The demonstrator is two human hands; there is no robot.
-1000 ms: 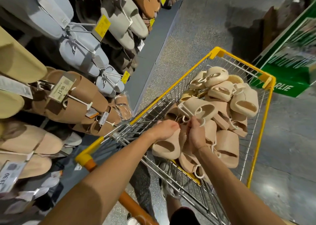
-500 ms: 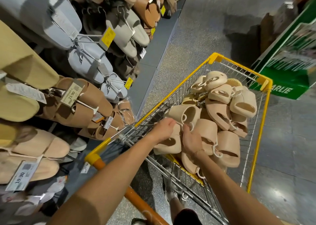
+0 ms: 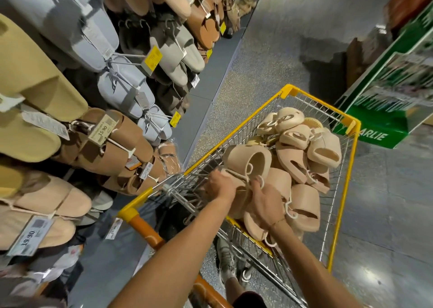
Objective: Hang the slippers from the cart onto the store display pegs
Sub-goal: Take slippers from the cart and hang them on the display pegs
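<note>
A pale beige moulded foam slipper pair (image 3: pixel 248 160) is held raised above the near end of the yellow-framed wire shopping cart (image 3: pixel 344 190), at twelve o'clock from both hands. Its long axis is tilted, with the open end turned toward three o'clock. Its cream plastic hanger loop (image 3: pixel 243 176) is gripped by the curled left hand (image 3: pixel 220 187) and pinched by the right hand (image 3: pixel 264 202). A heap of matching beige slippers (image 3: pixel 304 158) is seen behind it in the cart. Hung slippers on the wall display pegs (image 3: pixel 112 139) are seen at nine o'clock.

Speckled grey floor (image 3: pixel 269 57), green display stand (image 3: pixel 384 111) right
</note>
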